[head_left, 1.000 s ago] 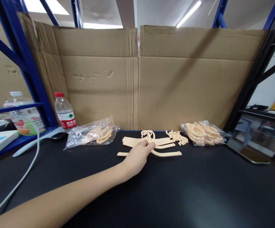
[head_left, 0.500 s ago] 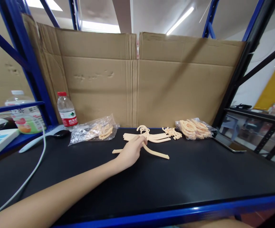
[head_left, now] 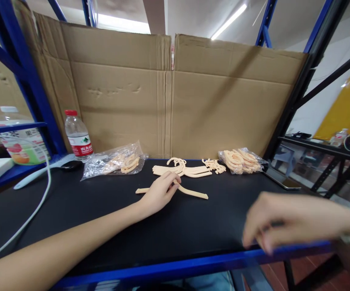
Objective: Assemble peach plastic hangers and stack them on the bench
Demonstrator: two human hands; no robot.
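Note:
My left hand is closed around the middle of a long cream-coloured strip, low over the black tabletop. Both ends of the strip stick out, one to each side of the hand. Just behind my fingers lies a bundle of similar cream strips, spread left and right, with thin curled pieces at its back. My right hand is in the air above the table's front edge at the right, fingers bent downward. Motion smears it, and I make out nothing in it.
Clear bags of cream pieces stand left and right; small loose bits lie by the bundle. Further left are a red-capped bottle, a pale-handled brush and a white cable. Cardboard walls the back.
My right hand has come into view from the right. My left hand keeps its hold on the strip. The whole view has shifted slightly.

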